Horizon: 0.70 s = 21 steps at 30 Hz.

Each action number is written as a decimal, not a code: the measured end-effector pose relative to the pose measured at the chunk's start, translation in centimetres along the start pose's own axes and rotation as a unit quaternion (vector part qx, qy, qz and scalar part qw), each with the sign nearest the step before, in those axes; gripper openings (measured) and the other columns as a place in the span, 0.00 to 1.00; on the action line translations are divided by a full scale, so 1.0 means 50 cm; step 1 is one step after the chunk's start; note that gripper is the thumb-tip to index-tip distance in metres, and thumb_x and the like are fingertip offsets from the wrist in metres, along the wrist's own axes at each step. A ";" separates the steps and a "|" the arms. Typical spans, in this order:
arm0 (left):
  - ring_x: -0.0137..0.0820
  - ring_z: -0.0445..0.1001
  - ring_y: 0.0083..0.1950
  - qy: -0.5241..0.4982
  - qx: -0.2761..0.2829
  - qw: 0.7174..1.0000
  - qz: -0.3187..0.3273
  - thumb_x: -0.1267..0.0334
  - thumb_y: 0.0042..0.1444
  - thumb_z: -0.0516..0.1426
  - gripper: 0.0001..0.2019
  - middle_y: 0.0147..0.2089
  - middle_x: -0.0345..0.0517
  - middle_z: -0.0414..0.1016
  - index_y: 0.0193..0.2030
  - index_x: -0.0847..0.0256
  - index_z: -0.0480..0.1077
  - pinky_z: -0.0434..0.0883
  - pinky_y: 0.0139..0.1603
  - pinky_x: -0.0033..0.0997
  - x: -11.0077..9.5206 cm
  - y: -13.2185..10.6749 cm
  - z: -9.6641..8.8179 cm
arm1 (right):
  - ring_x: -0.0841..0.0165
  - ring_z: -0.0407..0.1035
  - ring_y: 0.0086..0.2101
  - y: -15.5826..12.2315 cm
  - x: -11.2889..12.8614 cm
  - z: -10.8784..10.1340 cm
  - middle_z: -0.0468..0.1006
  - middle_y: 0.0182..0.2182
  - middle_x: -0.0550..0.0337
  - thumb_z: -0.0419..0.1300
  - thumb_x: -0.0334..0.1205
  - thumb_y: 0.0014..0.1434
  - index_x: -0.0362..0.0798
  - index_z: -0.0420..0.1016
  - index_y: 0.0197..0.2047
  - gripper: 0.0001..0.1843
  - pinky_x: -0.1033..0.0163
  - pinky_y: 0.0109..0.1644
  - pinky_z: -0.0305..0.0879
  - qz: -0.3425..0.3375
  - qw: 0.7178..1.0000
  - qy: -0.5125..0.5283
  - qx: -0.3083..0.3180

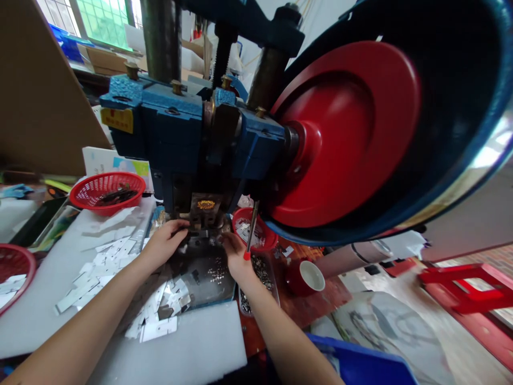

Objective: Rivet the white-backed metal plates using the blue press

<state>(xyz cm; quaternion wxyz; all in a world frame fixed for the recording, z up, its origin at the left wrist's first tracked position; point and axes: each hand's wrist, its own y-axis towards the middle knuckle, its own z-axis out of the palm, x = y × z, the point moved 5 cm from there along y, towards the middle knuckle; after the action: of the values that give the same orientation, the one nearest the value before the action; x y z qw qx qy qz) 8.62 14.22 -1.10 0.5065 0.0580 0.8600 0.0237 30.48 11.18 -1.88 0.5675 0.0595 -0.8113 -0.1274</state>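
The one die [206,207] sits low in the press [172,123], with both hands at it: the left hand [170,240] at its left, the right hand [237,256] at its right. Fingers of each are bent; whether they pinch anything, I cannot tell. Two heaps of flat pieces [106,264] lie left of the bed, too jumbled to count. Three red baskets [82,197] stand around: one holds dark pieces, two pale ones. One tray [277,297] holds small metal parts. One yellow label [117,120] is unreadable.
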 end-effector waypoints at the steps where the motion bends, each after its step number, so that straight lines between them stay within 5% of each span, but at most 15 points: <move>1: 0.39 0.73 0.50 -0.009 -0.001 1.000 -0.008 0.51 0.55 0.50 0.21 0.48 0.50 0.76 0.48 0.62 0.69 0.68 0.54 0.39 0.000 -0.006 -0.007 | 0.62 0.73 0.40 -0.015 -0.015 -0.014 0.79 0.35 0.54 0.49 0.48 0.63 0.47 0.73 0.43 0.17 0.58 0.45 0.69 0.031 0.999 0.026 -0.006; 5: 0.40 0.73 0.51 -0.056 -0.019 0.997 -0.046 0.50 0.52 0.53 0.21 0.49 0.50 0.75 0.49 0.60 0.68 0.67 0.54 0.40 0.007 -0.037 -0.050 | 0.62 0.73 0.40 -0.073 -0.038 -0.072 0.79 0.36 0.53 0.46 0.56 0.63 0.47 0.73 0.44 0.24 0.56 0.46 0.68 0.125 0.980 0.155 -0.028; 9: 0.43 0.71 0.54 -0.095 -0.033 0.990 -0.101 0.51 0.48 0.56 0.21 0.51 0.50 0.74 0.48 0.58 0.68 0.66 0.55 0.42 0.020 -0.078 -0.089 | 0.62 0.74 0.38 -0.094 -0.007 -0.095 0.80 0.36 0.54 0.47 0.62 0.61 0.48 0.75 0.45 0.29 0.55 0.46 0.68 0.103 0.959 0.264 0.005; 16: 0.44 0.72 0.52 -0.070 -0.029 0.987 -0.143 0.51 0.46 0.58 0.23 0.50 0.49 0.75 0.49 0.55 0.68 0.70 0.49 0.40 0.049 -0.157 -0.125 | 0.62 0.72 0.40 -0.072 0.009 -0.104 0.80 0.38 0.55 0.55 0.55 0.59 0.47 0.77 0.41 0.21 0.58 0.49 0.65 0.042 0.996 0.083 -0.010; 21: 0.46 0.74 0.47 0.025 -0.062 0.983 -0.171 0.46 0.49 0.56 0.24 0.51 0.46 0.75 0.51 0.52 0.68 0.71 0.42 0.40 0.083 -0.204 -0.173 | 0.62 0.72 0.43 -0.059 -0.020 -0.085 0.79 0.40 0.53 0.45 0.58 0.63 0.47 0.74 0.47 0.27 0.58 0.47 0.67 0.051 0.994 0.091 -0.034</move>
<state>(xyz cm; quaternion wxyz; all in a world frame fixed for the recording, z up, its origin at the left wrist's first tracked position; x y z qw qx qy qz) -1.68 4.79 -1.50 0.4841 -0.1221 0.8664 -0.0085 34.66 7.99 -2.25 0.6463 0.0098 -0.7535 -0.1199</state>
